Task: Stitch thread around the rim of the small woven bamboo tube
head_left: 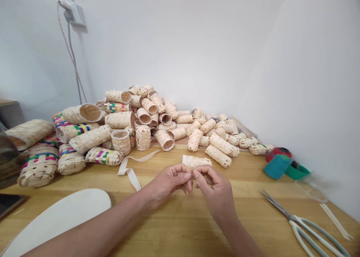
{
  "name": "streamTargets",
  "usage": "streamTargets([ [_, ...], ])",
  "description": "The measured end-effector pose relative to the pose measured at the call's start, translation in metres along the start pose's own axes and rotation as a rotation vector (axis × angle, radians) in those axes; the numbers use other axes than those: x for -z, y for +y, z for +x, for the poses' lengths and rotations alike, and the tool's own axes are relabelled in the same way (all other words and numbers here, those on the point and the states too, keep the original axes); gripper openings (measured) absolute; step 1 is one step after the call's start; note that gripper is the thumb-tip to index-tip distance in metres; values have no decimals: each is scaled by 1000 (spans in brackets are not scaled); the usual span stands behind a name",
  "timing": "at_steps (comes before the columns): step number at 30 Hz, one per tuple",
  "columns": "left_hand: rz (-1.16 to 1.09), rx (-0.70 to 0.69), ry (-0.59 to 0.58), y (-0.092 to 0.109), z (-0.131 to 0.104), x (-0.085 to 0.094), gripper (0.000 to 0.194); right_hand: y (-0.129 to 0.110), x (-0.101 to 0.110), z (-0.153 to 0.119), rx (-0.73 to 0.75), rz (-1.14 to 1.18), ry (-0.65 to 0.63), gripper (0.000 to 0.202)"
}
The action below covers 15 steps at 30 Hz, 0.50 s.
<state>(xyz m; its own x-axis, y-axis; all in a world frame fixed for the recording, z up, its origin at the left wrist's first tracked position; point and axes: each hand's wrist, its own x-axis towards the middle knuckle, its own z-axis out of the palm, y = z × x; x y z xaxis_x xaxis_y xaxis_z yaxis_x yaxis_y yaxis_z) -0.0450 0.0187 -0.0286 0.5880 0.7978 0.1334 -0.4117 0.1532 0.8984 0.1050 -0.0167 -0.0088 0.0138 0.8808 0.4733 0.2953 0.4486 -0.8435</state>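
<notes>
Above the middle of the wooden table (pixel 174 227), my left hand (pixel 176 178) and my right hand (pixel 212 184) meet with thumbs and forefingers pinched together. Whatever sits between the fingertips is too small to make out. Just behind them lies a small woven basket tube (pixel 196 160) with a pale band at its left end, partly hidden by my fingers. A cream fabric strip (pixel 132 176) curls on the table to the left, passing behind my left forearm.
Woven basket tubes (pixel 120 120) pile along the wall. Scissors (pixel 294 217), a teal thread cone (pixel 277 166), a green roll (pixel 297 171) and a clear container (pixel 315 187) lie right. At left are a white oval board (pixel 73 212) and a dark flat device (pixel 9 203).
</notes>
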Motion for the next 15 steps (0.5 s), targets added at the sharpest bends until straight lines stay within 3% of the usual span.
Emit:
streamTargets([
  [8, 192, -17, 45, 2, 2, 1, 34, 6, 1, 2, -19, -9, -24, 20],
  [15, 311, -240, 254, 8, 3, -1, 30, 4, 0, 1, -65, -17, -67, 23],
])
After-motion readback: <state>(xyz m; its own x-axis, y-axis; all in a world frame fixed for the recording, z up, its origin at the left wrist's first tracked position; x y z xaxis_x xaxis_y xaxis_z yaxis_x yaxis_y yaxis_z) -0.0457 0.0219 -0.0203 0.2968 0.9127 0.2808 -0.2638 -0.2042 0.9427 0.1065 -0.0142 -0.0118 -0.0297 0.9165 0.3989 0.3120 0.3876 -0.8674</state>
